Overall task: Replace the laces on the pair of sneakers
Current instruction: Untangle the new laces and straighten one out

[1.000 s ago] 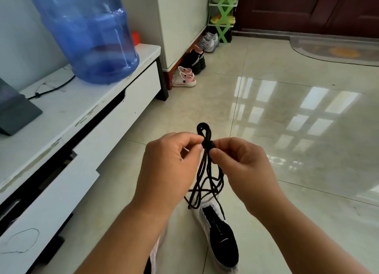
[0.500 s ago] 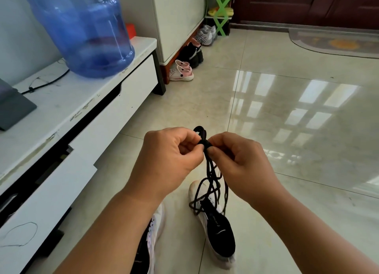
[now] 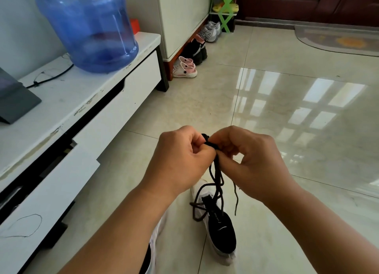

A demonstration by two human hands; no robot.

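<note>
Head view: left hand and right hand are pinching a knotted black lace, strands dangling below the grip; likely unknotting, needing gentle opposing pulls.

Glossy pale tiled floor mirrors bright window panes; a low white cabinet runs along the left wall; a dark wooden door stands behind a doormat.

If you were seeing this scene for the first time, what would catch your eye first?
Centre frame, the left hand and right hand pinch a bundled black shoelace above a black-and-white sneaker on the tiled floor. Upper left, a big blue water jug stands on a white cabinet.
</note>
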